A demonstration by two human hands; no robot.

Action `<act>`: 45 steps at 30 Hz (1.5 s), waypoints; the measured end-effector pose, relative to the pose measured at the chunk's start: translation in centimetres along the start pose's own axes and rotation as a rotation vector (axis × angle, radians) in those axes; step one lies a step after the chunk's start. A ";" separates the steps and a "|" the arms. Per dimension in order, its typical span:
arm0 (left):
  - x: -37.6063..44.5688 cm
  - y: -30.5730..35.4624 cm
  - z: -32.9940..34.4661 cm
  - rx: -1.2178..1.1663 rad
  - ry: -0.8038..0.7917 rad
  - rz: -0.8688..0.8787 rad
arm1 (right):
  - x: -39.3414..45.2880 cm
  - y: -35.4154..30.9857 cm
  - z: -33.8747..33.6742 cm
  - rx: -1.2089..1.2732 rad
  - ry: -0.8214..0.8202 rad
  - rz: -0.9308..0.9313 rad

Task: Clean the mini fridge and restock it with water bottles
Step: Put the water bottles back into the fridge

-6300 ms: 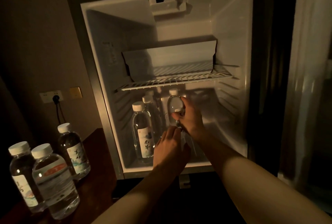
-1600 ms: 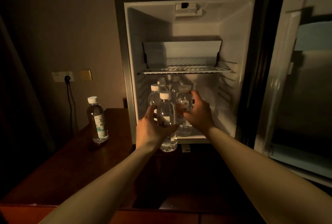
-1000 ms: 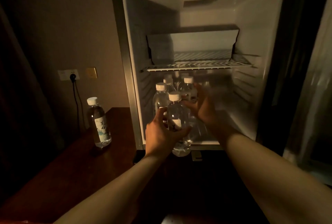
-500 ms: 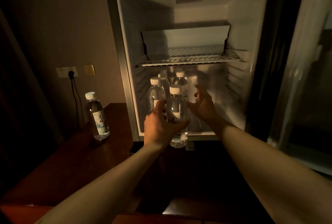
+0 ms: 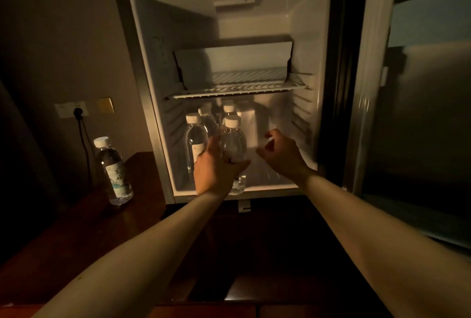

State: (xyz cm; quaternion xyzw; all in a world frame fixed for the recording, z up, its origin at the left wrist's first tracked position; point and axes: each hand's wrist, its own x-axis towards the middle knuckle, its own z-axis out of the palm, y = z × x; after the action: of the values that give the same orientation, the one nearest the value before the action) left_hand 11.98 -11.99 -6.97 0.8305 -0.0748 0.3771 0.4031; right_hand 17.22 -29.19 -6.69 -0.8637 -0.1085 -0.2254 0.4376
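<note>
The mini fridge (image 5: 313, 37) stands open in dim light, its door (image 5: 418, 113) swung to the right. My left hand (image 5: 215, 172) grips a clear water bottle (image 5: 233, 143) with a white cap at the front of the lower compartment. Beside it on the left stands another bottle (image 5: 195, 140), and more bottles (image 5: 228, 111) stand behind. My right hand (image 5: 281, 155) hovers just right of the held bottle, fingers loosely curled, holding nothing. One more water bottle (image 5: 113, 171) stands on the wooden table (image 5: 76, 236) left of the fridge.
A wire shelf (image 5: 239, 88) crosses the fridge's middle with a white cooling plate (image 5: 234, 58) behind it. The right half of the lower compartment holds no bottles. A wall socket (image 5: 72, 109) with a plugged black cord is on the left wall.
My right hand has let go of the bottle it placed at the back and drawn away to the right. My left hand still holds the front bottle at the fridge's lower front.
</note>
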 end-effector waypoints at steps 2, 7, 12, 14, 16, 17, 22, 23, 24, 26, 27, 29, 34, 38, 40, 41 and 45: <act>0.3 -0.3 0.7 -0.020 0.024 0.000 | 0.3 0.6 -0.2 -0.002 0.005 0.017; 1.4 -0.8 2.5 0.009 0.011 -0.026 | 1.1 1.9 0.2 -0.016 -0.006 0.069; 2.2 -1.0 3.7 0.072 -0.041 -0.029 | 1.6 2.2 1.0 -0.018 -0.012 0.089; 2.5 -1.1 3.8 0.080 -0.061 -0.046 | 1.6 2.1 1.4 -0.008 -0.011 0.087; 2.8 -1.1 3.8 0.089 -0.072 -0.057 | 1.7 2.2 1.8 -0.013 -0.013 0.079; 2.8 -1.0 3.9 0.089 -0.078 -0.063 | 1.7 2.2 1.9 -0.016 -0.017 0.076; 2.5 -0.4 3.9 0.048 -0.089 -0.061 | 1.1 1.9 1.4 -0.046 -0.020 0.066; 2.4 -0.5 3.8 0.042 -0.094 -0.061 | 0.9 1.8 1.2 -0.036 -0.021 0.071; 2.3 -0.5 3.7 0.044 -0.097 -0.055 | 0.7 1.6 1.0 -0.023 -0.021 0.077; 1.9 -0.6 3.2 0.061 -0.087 -0.017 | 0.3 1.0 0.6 -0.013 -0.022 0.074; 1.5 -0.4 2.9 0.071 -0.079 0.014 | 0.0 0.5 0.4 -0.009 -0.024 0.066; 0.7 -0.2 1.9 0.112 -0.061 0.061 | -0.8 -0.7 0.2 0.005 -0.035 0.045; -1.3 0.4 -2.3 0.207 -0.085 -0.046 | -3.6 -4.1 0.6 -0.062 -0.083 -0.003; -2.7 0.0 -6.4 0.347 -0.169 -0.067 | -5.4 -7.4 1.6 -0.094 -0.176 -0.037; -3.2 -0.5 -8.4 0.414 -0.236 -0.087 | -6.3 -9.3 2.3 -0.075 -0.243 -0.083; -3.4 -0.8 -9.4 0.439 -0.249 -0.091 | -6.7 -10.1 2.9 -0.076 -0.267 -0.106; -3.7 -2.8 -13.4 0.508 -0.228 -0.082 | -7.6 -13.0 5.9 -0.105 -0.283 -0.201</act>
State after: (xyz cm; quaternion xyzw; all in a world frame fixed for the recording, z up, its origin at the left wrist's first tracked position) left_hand 2.95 -1.05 -6.00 0.9443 0.0106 0.2714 0.1860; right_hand 7.26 -16.66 -4.20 -0.8932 -0.2429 -0.1499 0.3474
